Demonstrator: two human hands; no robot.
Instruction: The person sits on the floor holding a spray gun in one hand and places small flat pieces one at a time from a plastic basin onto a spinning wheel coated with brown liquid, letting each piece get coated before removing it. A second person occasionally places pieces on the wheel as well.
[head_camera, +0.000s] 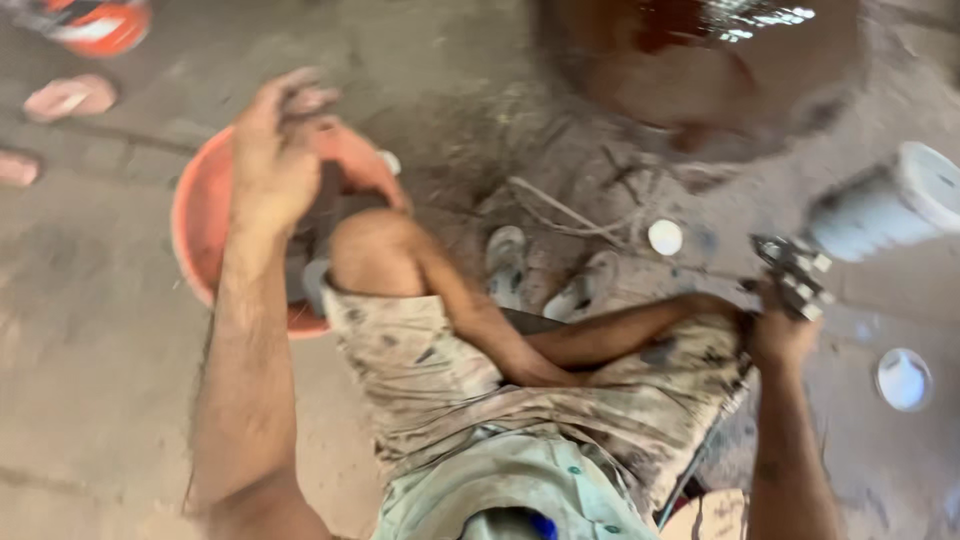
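Hands at work over a stained workshop floor

Seated worker, seen from a head-worn camera, reaches in two directions at once. The left hand stretches forward over an orange basin resting on the concrete floor; its fingers are curled at the far rim, though motion blur hides whether they grip anything. The right hand is closed around a dark metal part with pale blocky ends, held up beside the right knee. That part's long axis runs diagonally, from the fist toward the upper left, its free end pointing away from the person. Just beyond it lies a white plastic container on its side, its round end turned to the right. A small white cap sits on the floor ahead of the bent legs, and a white lid lies to the right of the wrist. Grimy shorts cover the lap. A reddish-brown puddle spreads at the top, and a pink sandal rests far left.
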